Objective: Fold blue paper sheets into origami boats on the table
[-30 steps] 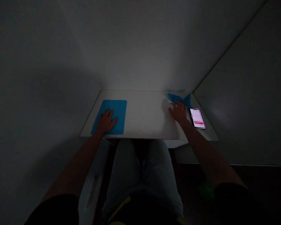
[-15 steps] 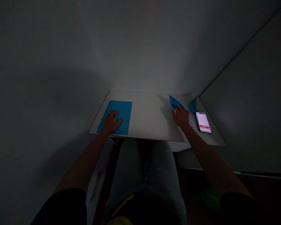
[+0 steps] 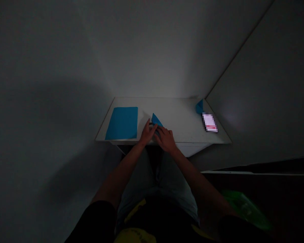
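- Near edge of the white table (image 3: 177, 114), middle: blue paper triangle (image 3: 156, 120) between both hands, tip pointing away from the person; cannot tell if it is lifted off the top
- left hand (image 3: 147, 133): fingers curled, pinching the triangle's left base
- right hand (image 3: 166, 139): fingers bent, pinching its right base; contact partly hidden
- two-sided hold looks meant to keep the paper steady
- left part of the table: flat blue paper sheet (image 3: 121, 123), lying square to the edge
- far right corner: small blue paper piece (image 3: 199, 107)
- right edge: phone (image 3: 209, 122), screen lit, pixelated
- below the table, right: green object (image 3: 243, 207)
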`<state>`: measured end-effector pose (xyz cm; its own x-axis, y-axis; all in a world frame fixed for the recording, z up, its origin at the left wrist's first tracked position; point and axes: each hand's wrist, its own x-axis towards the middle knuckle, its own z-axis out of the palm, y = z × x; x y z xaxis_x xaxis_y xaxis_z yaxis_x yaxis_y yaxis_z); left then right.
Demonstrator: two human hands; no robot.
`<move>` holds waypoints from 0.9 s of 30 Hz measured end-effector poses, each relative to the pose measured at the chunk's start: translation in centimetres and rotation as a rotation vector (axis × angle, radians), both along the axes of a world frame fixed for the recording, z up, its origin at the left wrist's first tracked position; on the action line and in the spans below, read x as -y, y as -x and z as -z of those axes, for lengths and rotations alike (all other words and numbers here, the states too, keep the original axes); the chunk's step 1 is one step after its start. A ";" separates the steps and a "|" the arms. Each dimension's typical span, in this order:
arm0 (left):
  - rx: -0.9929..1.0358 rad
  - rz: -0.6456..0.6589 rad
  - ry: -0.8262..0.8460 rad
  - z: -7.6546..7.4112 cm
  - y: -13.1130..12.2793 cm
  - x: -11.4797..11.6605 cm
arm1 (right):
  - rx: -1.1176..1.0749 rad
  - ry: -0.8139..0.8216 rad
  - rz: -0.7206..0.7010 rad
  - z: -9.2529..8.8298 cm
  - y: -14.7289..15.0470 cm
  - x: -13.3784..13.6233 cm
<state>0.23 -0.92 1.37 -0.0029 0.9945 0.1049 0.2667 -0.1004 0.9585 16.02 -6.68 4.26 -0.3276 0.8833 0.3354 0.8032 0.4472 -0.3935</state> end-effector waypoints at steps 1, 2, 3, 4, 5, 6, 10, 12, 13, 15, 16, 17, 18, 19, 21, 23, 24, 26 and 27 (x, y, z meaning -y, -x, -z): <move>0.031 0.003 0.005 0.2 -0.5 0.1 | 0.014 0.012 -0.009 -0.1 0.1 0.3; 0.043 0.004 0.007 0.3 -0.6 0.2 | 0.023 0.024 -0.017 -0.1 0.0 0.5; 0.043 0.004 0.004 0.4 -0.6 0.2 | 0.024 0.037 -0.028 -0.1 -0.1 0.6; 0.039 0.003 -0.001 0.4 -0.4 0.2 | 0.016 0.050 -0.043 -0.1 -0.2 0.7; 0.032 -0.004 -0.007 0.4 -0.2 0.2 | -0.008 0.064 -0.063 -0.1 -0.5 0.6; 0.023 -0.015 -0.013 0.4 0.0 0.1 | -0.047 0.084 -0.086 -0.1 -0.8 0.4; -0.023 -0.028 -0.019 0.4 0.5 0.1 | -0.346 0.199 -0.127 0.0 -2.1 -1.1; -0.052 -0.006 0.013 0.5 0.5 0.1 | -0.531 0.276 -0.121 0.1 -2.7 -2.0; -0.071 0.005 0.032 0.5 0.5 0.0 | -0.610 0.315 -0.124 0.2 -2.9 -2.4; -0.112 0.026 0.042 0.5 0.5 -0.1 | -0.688 0.366 -0.144 0.5 -3.4 -3.1; -0.124 0.036 0.026 0.5 0.5 -0.1 | -0.678 0.363 -0.148 0.7 -3.6 -3.3; -0.129 0.046 0.000 0.5 0.5 -0.2 | -0.641 0.338 -0.141 0.9 -3.8 -3.6; -0.129 0.053 -0.025 0.4 0.5 -0.2 | -0.589 0.295 -0.121 1.2 -3.9 -3.8; -0.127 0.057 -0.045 0.4 0.5 -0.3 | -0.537 0.243 -0.092 1.5 -4.0 -4.0; -0.129 0.067 -0.061 0.4 0.5 -0.4 | -0.467 0.147 -0.017 2.3 -4.0 -4.3; -0.128 0.084 -0.056 0.4 0.5 -0.5 | -0.443 0.095 0.054 3.1 -3.8 -4.5; -0.120 0.096 -0.049 0.5 0.5 -0.5 | -0.440 0.088 0.083 3.5 -3.6 -4.5; -0.099 0.112 -0.031 0.6 0.5 -0.5 | -0.434 0.091 0.113 4.0 -3.3 -4.7; -0.090 0.117 -0.019 0.7 0.5 -0.5 | -0.433 0.097 0.117 4.2 -3.2 -4.8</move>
